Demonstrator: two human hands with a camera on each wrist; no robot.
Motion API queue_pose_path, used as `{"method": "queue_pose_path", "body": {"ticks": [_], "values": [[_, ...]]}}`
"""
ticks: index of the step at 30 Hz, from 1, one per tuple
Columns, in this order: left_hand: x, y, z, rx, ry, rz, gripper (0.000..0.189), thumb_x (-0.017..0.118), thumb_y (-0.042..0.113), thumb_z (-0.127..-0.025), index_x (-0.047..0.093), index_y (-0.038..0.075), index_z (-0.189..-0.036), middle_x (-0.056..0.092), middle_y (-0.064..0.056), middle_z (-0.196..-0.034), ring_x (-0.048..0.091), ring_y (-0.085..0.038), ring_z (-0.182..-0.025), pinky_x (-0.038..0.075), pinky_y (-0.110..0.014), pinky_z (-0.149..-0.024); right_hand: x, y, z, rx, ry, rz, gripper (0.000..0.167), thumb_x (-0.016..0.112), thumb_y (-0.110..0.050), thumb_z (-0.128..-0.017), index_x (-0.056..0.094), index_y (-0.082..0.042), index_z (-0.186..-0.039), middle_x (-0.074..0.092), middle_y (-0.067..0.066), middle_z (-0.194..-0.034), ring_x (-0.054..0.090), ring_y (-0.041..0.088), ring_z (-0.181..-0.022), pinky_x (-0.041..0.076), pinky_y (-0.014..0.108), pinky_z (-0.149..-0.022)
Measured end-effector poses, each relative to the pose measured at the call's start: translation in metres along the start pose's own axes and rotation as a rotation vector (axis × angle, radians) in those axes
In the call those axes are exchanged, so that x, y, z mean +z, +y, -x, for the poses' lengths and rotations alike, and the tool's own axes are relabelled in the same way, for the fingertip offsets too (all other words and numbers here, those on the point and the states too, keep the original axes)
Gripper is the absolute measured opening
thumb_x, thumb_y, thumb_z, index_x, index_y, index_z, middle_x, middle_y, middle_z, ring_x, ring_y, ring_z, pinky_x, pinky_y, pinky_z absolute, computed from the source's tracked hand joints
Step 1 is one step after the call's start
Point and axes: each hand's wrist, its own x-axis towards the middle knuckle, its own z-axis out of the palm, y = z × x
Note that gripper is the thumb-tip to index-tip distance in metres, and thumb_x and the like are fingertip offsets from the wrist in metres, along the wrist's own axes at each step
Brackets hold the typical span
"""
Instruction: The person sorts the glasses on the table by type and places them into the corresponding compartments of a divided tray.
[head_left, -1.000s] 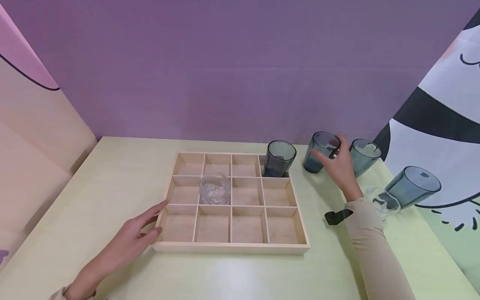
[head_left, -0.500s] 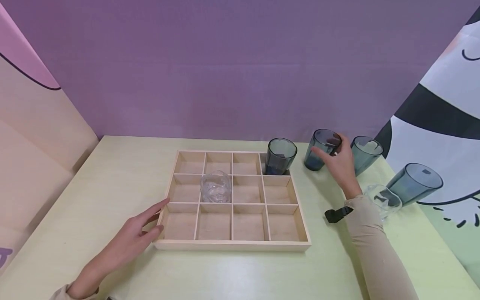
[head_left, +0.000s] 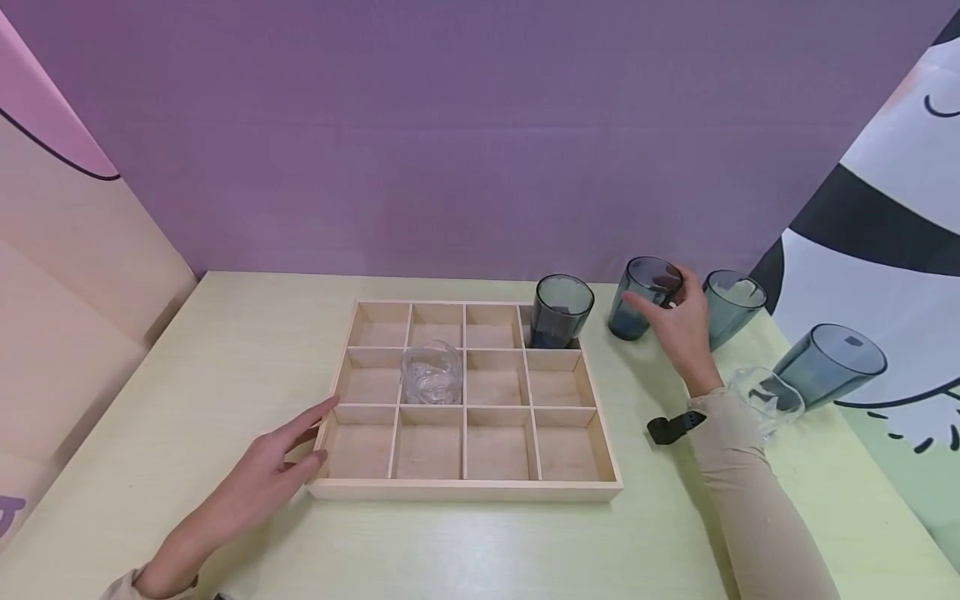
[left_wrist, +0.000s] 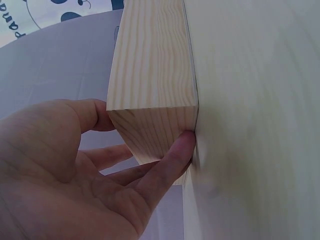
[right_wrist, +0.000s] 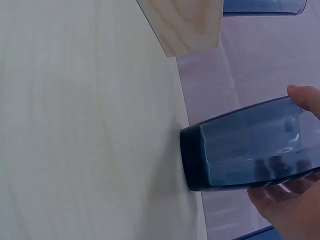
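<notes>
My right hand (head_left: 681, 333) grips a blue-grey glass tumbler (right_wrist: 250, 145) near its rim, thumb on one side and fingers on the other. The tumbler stands upright right of the tray; its base appears to meet the tabletop. With nearly straight fingers, my left hand (head_left: 251, 479) touches the outer left wall of the wooden compartment tray (head_left: 465, 492). Its thumb lies near the top rim in the left wrist view. Another blue-grey tumbler (head_left: 561, 312) stands in the tray's back right compartment. A clear glass (head_left: 432, 375) occupies a middle-row compartment, second from the left.
Two more blue-grey tumblers stand at the right, one just behind my right hand (head_left: 731, 312) and one farther right (head_left: 828, 371). Another clear glass (head_left: 768, 404) is partly hidden by the right sleeve. A purple backdrop (head_left: 465, 150) rises behind the table (head_left: 262, 342).
The head view has shifted slightly. Both hands keep their places, the right one still holding the same tumbler.
</notes>
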Motion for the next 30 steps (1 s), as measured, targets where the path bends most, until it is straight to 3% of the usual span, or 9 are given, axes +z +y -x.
{"method": "queue_pose_path", "body": {"ticks": [8,20,30], "values": [[0.0,0.0,0.0,0.012,0.007,-0.01,0.058,0.056,0.01,-0.1,0.037,0.019,-0.155,0.042,-0.014,-0.153,0.052,-0.038,-0.129,0.052,-0.03,-0.076,0.001,-0.002,0.0,0.006,0.018,-0.024,0.084,0.082,-0.04,-0.082,0.038,-0.021,-0.151,0.055,0.009,-0.135,0.052,0.02,-0.116,0.04,0.026,-0.092],[0.001,0.0,0.0,0.015,0.01,-0.008,0.058,0.056,0.011,-0.1,0.037,0.018,-0.155,0.042,-0.013,-0.153,0.052,-0.037,-0.129,0.052,-0.031,-0.075,0.005,-0.007,0.001,-0.041,0.039,-0.067,0.075,0.084,-0.036,-0.08,0.048,-0.02,-0.144,0.06,0.012,-0.126,0.057,0.009,-0.105,0.044,0.017,-0.083],[0.0,0.002,0.0,0.023,0.014,-0.019,0.058,0.056,0.01,-0.1,0.037,0.018,-0.155,0.043,-0.013,-0.153,0.052,-0.036,-0.129,0.054,-0.038,-0.083,0.0,-0.02,0.003,-0.037,0.014,-0.067,0.077,0.083,-0.035,-0.082,0.046,-0.018,-0.147,0.059,0.01,-0.129,0.057,0.014,-0.109,0.045,0.016,-0.082]]}}
